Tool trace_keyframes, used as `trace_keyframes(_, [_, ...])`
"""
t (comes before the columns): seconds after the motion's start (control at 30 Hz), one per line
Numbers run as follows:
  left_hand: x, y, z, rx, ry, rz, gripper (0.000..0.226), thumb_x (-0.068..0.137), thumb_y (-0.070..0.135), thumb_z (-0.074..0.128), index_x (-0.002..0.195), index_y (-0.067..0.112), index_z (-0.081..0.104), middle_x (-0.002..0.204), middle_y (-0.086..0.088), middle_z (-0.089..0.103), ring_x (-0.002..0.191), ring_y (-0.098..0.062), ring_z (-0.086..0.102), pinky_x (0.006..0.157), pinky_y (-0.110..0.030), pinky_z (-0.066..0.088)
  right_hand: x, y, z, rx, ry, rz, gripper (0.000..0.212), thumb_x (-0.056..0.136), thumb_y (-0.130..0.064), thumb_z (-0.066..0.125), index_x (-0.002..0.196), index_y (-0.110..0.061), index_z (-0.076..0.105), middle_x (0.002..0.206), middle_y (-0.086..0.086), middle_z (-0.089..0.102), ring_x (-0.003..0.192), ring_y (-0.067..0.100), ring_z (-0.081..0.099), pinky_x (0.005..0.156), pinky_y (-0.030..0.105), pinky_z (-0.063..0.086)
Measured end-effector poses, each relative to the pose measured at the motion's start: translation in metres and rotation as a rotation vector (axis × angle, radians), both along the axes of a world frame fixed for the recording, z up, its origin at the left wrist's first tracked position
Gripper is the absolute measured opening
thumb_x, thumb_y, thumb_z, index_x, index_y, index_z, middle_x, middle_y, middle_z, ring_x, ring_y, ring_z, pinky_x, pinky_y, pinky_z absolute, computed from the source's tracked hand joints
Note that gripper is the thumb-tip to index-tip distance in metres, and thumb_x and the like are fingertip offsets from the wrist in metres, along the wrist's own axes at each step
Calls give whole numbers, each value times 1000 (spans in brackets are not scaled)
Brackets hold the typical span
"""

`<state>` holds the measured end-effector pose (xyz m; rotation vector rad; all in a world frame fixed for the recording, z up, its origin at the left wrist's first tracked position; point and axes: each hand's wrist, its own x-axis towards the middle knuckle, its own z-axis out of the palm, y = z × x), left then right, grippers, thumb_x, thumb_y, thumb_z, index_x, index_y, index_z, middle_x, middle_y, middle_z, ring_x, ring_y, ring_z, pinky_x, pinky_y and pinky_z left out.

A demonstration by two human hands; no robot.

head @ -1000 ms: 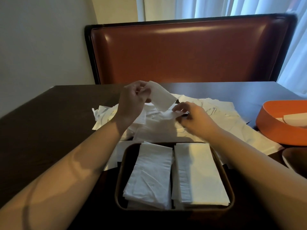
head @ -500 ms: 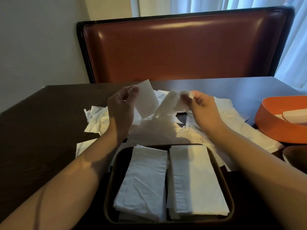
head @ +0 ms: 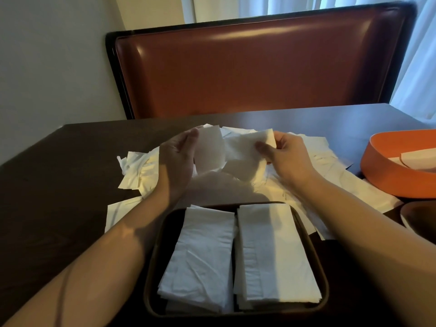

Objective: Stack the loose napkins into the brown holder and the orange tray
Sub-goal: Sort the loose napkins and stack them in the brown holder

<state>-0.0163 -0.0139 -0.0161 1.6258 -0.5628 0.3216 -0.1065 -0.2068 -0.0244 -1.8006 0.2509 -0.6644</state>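
A white napkin is held up over the pile between both hands. My left hand grips its left end and my right hand pinches its right end. Below them a heap of loose napkins lies spread on the dark table. The brown holder sits nearest me with two side-by-side stacks of folded napkins inside. The orange tray stands at the right edge and holds a napkin or two.
A red-brown padded bench back rises behind the dark table. A rounded brown dish peeks in at the right below the orange tray. White curtains hang at the back right.
My right hand lifted one end of a napkin from the pile and both hands drew apart, stretching the napkin out between them. The view tilted down slightly.
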Motion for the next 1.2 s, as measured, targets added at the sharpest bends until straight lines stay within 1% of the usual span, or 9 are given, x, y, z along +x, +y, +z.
trace_keyframes(0.13, [0, 2, 2, -52, 62, 38, 10, 94, 28, 66, 97, 27, 75, 80, 18, 73, 80, -3, 68, 77, -35, 57, -4, 0, 11, 59, -87, 11, 18, 99, -18, 58, 108, -14, 73, 100, 7, 74, 96, 31, 68, 87, 55, 56])
trace_keyframes(0.3, [-4, 3, 10, -114, 87, 115, 9, 92, 31, 67, 89, 26, 73, 69, 23, 69, 71, 1, 65, 74, -40, 57, -17, 7, 32, 480, -170, 378, 27, 100, -7, 50, 121, -4, 66, 114, 8, 72, 101, 20, 69, 81, 32, 59])
trace_keyframes(0.4, [-7, 1, 13, -79, 122, 48, 23, 94, 35, 64, 73, 31, 71, 75, -4, 64, 73, -20, 60, 70, -54, 56, -19, 13, 37, 517, -148, 497, 26, 99, -11, 50, 115, -12, 70, 110, 2, 73, 94, 22, 67, 76, 37, 59])
trace_keyframes(0.67, [-16, -3, 11, 259, 202, -415, 21, 81, -11, 56, 101, -9, 62, 82, -8, 60, 71, -6, 53, 71, 5, 34, -6, 34, 17, 352, -181, 191, 18, 91, -9, 68, 104, 3, 64, 92, 18, 70, 80, 25, 60, 75, 44, 49])
trace_keyframes(0.8, [-21, -2, 9, 518, 53, -388, 59, 80, -11, 68, 133, 2, 44, 102, 19, 48, 83, 18, 49, 73, 5, 34, -3, 39, 18, 403, -223, 142, 17, 91, -2, 66, 104, 7, 61, 82, 13, 68, 67, 16, 60, 61, 26, 51])
trace_keyframes(0.93, [-27, -1, 8, 557, -91, -449, 47, 76, -8, 76, 112, 9, 50, 92, 18, 53, 84, 25, 54, 76, -3, 46, -4, 41, 21, 423, -191, 99, 16, 91, -6, 67, 105, 2, 62, 87, 13, 71, 71, 20, 65, 56, 33, 53])
trace_keyframes(1.0, [-34, 10, 16, 651, -334, -475, 35, 87, 20, 72, 120, 13, 61, 103, 10, 65, 93, 12, 63, 86, -17, 54, -6, 40, 22, 421, -145, 87, 17, 93, -11, 66, 107, -2, 63, 92, 13, 71, 68, 22, 67, 49, 37, 54])
trace_keyframes(1.1, [-34, 9, 22, 379, 3, -595, 67, 96, 63, 28, 109, 19, 76, 108, -4, 73, 99, -19, 70, 81, -38, 59, -4, 38, 21, 314, -124, 7, 18, 97, -16, 62, 111, -7, 68, 97, 7, 71, 69, 18, 69, 46, 31, 54])
trace_keyframes(1.2, [-33, 3, 18, 491, -77, -554, 40, 104, 29, 43, 142, 17, 48, 104, 15, 71, 92, 2, 69, 67, -17, 58, 1, 34, 19, 122, -174, -97, 19, 97, -14, 62, 111, -9, 72, 96, -2, 72, 76, -2, 66, 64, 15, 53])
